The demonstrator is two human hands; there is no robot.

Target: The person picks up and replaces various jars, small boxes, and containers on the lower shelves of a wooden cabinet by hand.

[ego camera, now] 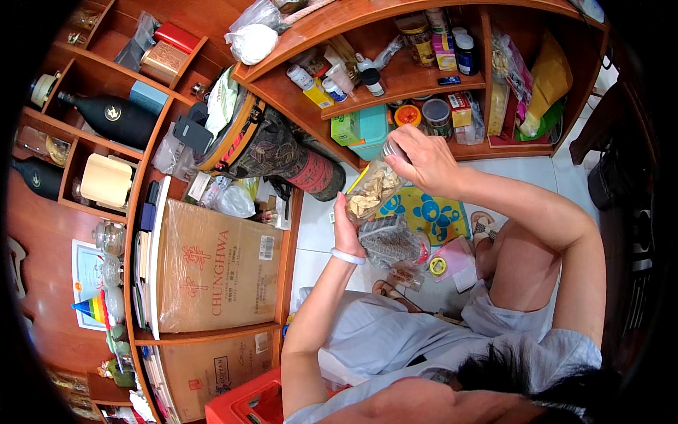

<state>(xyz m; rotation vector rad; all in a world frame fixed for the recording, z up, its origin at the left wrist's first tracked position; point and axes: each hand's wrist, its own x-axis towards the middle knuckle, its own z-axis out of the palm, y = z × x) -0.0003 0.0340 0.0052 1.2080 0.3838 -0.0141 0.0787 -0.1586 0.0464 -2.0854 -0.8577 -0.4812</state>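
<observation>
Before the open cabinet, my two hands hold a clear jar of dried slices (375, 186) at a tilt. My left hand (348, 228) supports its lower end, with a pale bangle on the wrist. My right hand (424, 159) grips the silvery lid (395, 150) at the upper end; whether the lid is loose cannot be told. Below the jar lie a grey mesh-like bag (389, 241), a yellow mat with blue bear shapes (437, 212), a pink sheet (452, 258) and a yellow roll of tape (437, 266) on the floor.
The wooden cabinet shelf (413, 95) holds bottles, jars and boxes. A patterned drum (265, 143) leans at the left, near a large cardboard carton (222, 265) in a shelf unit. A red plastic stool (238, 400) stands at the lower left. Dark furniture (604, 127) is at the right.
</observation>
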